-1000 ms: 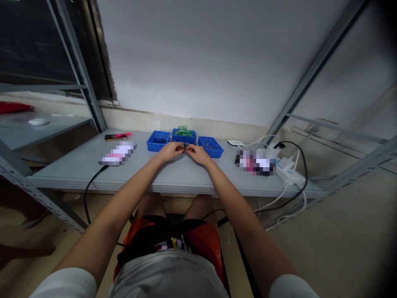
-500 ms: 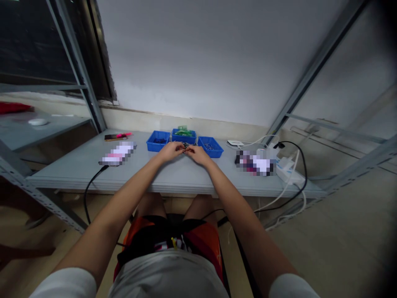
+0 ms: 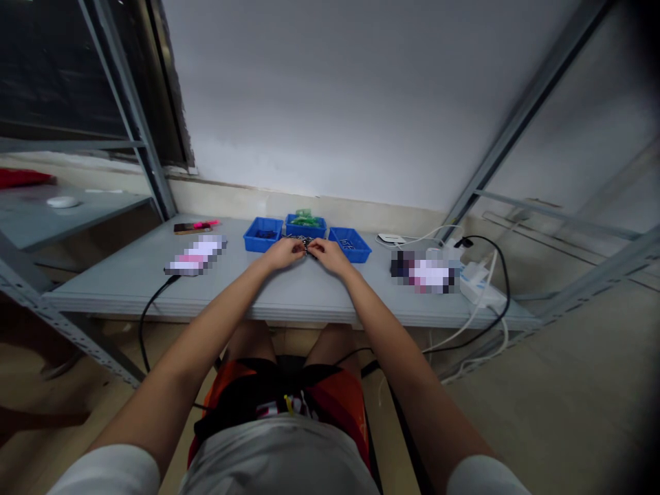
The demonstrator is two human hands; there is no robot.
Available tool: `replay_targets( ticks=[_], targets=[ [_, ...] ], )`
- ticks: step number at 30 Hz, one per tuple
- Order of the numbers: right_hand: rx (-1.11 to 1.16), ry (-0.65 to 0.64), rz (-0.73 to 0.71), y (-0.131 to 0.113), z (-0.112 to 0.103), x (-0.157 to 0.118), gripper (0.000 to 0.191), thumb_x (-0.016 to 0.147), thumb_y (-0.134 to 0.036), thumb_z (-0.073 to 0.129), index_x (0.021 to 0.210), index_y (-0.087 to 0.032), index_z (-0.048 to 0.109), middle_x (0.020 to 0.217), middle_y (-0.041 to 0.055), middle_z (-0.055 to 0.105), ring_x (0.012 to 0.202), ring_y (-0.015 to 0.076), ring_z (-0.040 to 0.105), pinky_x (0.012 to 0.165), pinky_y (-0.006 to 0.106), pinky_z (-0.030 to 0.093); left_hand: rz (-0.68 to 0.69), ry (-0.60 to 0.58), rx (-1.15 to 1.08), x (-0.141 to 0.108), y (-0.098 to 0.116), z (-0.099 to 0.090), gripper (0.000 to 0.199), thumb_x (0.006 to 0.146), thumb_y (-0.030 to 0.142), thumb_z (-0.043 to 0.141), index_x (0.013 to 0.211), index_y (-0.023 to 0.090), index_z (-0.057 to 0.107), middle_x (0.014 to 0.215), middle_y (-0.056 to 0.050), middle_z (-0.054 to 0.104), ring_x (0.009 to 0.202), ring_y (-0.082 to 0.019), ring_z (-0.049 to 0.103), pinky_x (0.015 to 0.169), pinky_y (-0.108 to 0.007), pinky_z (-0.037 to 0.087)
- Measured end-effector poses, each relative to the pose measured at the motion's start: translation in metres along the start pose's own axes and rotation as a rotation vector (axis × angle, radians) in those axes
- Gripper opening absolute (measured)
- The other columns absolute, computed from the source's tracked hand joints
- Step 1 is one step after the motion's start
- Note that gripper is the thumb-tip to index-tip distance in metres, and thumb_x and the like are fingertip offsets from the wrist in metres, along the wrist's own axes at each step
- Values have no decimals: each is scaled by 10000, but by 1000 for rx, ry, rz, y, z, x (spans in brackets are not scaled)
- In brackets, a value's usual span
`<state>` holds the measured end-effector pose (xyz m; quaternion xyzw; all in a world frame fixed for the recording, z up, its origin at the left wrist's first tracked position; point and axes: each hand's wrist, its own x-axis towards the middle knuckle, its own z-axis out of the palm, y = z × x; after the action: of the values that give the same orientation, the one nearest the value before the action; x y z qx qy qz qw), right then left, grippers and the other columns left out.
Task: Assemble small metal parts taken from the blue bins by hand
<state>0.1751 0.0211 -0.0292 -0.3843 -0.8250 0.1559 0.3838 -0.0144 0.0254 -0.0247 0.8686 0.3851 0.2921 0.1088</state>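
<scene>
Both hands meet over the middle of the grey table (image 3: 304, 292), fingertips almost touching. My left hand (image 3: 287, 253) has its fingers closed in a pinch, and so has my right hand (image 3: 327, 254); what they hold is too small to make out. Small dark pieces (image 3: 308, 243) lie around and behind the fingertips. Beyond my left hand stands a blue tray (image 3: 256, 243) with dark blue parts. A second blue tray (image 3: 306, 232) at the back holds green items (image 3: 305, 220). To the right, a third blue tray (image 3: 357, 256) contains small dark and pale parts.
A phone with a cable (image 3: 196, 256) lies left, a pink and a dark item (image 3: 192, 227) behind it. At right are another phone (image 3: 423, 271), a white device (image 3: 390, 238) and a power strip with cables (image 3: 482, 287). Metal shelf posts flank the table.
The hands have stayed nearly in place, with slight finger movement. More of the dark pieces shows behind the fingertips.
</scene>
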Motion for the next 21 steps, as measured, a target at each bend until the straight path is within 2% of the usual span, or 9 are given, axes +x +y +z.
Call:
replay_targets(
  ticks=[9, 14, 21],
  targets=[
    [21, 5, 28, -2, -4, -1, 190, 837, -286, 531, 878, -152, 660, 820, 38, 673, 717, 135, 573, 706, 246, 411, 27, 45, 15, 1, -1, -1, 240, 813, 292, 516, 905, 154, 690, 817, -57, 678, 723, -169, 577, 666, -263, 419],
    [-40, -38, 17, 3, -1, -1, 171, 826, -256, 547, 876, -152, 674, 827, 37, 665, 732, 135, 560, 716, 244, 397, 62, 102, 5, 1, 2, -1, 227, 826, 283, 528, 925, 150, 683, 847, -61, 673, 736, -159, 575, 674, -255, 422],
    [-72, -114, 41, 2, 1, -2, 178, 828, -227, 534, 896, -145, 676, 776, 28, 648, 688, 130, 536, 685, 239, 381, 119, 82, -17, 1, 3, -1, 222, 826, 279, 538, 926, 142, 681, 852, -63, 671, 749, -161, 577, 685, -256, 425]
  ],
)
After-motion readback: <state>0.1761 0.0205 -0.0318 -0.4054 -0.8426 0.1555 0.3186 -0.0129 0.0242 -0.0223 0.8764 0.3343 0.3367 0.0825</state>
